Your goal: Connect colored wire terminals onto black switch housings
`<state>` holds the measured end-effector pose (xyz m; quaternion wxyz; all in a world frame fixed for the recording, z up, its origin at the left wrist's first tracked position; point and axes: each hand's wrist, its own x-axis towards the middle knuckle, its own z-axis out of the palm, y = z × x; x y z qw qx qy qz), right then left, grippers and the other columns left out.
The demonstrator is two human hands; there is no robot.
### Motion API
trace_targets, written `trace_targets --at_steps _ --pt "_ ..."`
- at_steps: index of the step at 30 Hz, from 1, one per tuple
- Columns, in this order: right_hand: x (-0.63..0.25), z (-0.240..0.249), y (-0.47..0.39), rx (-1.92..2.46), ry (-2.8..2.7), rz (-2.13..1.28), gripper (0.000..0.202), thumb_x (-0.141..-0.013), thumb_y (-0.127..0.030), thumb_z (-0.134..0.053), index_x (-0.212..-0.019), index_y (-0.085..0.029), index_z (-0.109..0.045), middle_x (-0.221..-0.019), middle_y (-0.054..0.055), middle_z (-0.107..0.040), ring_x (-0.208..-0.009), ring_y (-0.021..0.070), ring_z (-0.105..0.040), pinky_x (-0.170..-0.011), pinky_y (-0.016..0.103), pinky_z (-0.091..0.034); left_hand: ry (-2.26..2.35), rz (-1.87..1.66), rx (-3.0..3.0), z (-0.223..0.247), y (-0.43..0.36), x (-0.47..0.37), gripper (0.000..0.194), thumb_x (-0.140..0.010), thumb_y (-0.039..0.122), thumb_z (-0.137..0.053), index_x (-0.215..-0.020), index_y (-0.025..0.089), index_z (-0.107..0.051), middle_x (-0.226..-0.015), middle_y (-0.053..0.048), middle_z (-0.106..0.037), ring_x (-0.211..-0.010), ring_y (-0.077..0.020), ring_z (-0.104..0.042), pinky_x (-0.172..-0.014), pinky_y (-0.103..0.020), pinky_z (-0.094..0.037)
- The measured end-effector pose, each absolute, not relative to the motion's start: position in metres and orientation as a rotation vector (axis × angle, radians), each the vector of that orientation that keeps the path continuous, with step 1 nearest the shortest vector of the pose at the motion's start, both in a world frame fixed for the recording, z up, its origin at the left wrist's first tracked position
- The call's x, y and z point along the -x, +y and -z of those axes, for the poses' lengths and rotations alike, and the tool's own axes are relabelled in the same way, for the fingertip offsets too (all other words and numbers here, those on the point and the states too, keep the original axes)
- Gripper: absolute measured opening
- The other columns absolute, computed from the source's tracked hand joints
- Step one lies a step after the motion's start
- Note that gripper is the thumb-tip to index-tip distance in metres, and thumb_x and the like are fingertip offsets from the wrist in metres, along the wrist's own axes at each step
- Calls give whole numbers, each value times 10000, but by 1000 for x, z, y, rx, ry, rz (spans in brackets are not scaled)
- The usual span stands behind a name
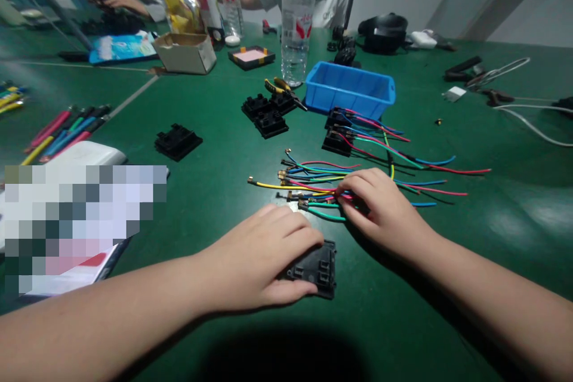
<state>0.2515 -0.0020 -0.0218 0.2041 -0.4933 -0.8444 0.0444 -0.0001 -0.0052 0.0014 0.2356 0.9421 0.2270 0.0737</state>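
My left hand (277, 256) grips a black plastic socket housing (320, 271) on the green table, thumb along its near edge and fingers over its far side. Moulded slots show on its upper face. To the right, my right hand (380, 209) is closed in a pinch at a loose bunch of coloured wires (313, 179) with metal terminals at their left ends. A red wire (308, 188) runs to its fingertips, though exactly which wires are pinched is hidden. Beyond them lie two black housings (338, 140) with wires attached.
Behind stand a blue bin (351, 86) and a water bottle (296, 30). Yellow-handled pliers (282, 86) rest on several black housings (271, 122); another housing (178, 142) lies left. Wire bundles (71, 131) and a white object (85, 158) are at left. Two people sit opposite.
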Motion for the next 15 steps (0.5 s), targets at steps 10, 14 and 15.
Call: trace_targets --at_steps 10,14,15 --pt "-250 14 -6 1366 -2282 -1 169 -947 -208 -504 -1054 -213 -634 -1047 80 -697 -992 250 -601 -851 416 -437 590 -242 -2606 5 -3 1 398 -868 416 -678 -1178 200 -550 -1121 -73 -641 -1021 -270 -565 -885 -405 -431" --pt "-245 17 -9 1424 -2360 -39 315 -952 -310 -514 -1231 -177 -575 -1252 126 -657 -1159 297 -587 -984 470 -440 566 -248 -2608 8 -2 1 408 -885 449 -655 -1191 211 -529 -1137 -74 -641 -1029 -266 -567 -886 -401 -423" --pt "-244 18 -10 1426 -2380 -48 340 -952 -328 -507 -1244 -163 -563 -1279 139 -646 -1187 304 -579 -1008 475 -438 566 -241 -2608 8 -1 1 406 -889 460 -646 -1189 214 -528 -1137 -75 -643 -1028 -266 -569 -883 -399 -423"
